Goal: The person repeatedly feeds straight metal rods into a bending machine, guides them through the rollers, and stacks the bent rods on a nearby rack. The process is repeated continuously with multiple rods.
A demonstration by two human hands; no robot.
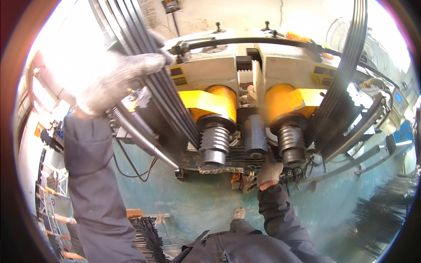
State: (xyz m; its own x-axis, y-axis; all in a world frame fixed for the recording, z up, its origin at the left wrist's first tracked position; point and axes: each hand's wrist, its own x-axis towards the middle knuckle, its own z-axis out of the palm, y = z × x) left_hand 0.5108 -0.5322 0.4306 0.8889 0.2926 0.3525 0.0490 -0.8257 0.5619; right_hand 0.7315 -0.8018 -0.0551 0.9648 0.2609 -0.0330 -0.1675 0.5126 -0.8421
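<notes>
My left hand (116,79), in a pale knit glove, is raised at the upper left. Its thumb lies across a bundle of long metal rods (169,98), and the other fingers are partly hidden behind them. These rods lean down toward the left grooved steel roller (215,142). Low in the machine's middle is my gloved right hand (269,172), just below a dark block (255,136) and left of the other grooved roller (291,140). Its fingertips are hidden under the machine parts, so whether they hold anything does not show.
A second rod bundle (344,65) slants down at the right. Yellow housings (219,103) carry the rollers, and a dark bar (258,40) crosses behind. Piles of dark rods (151,236) lie at lower left and lower right (381,215). A control panel (398,98) stands at right.
</notes>
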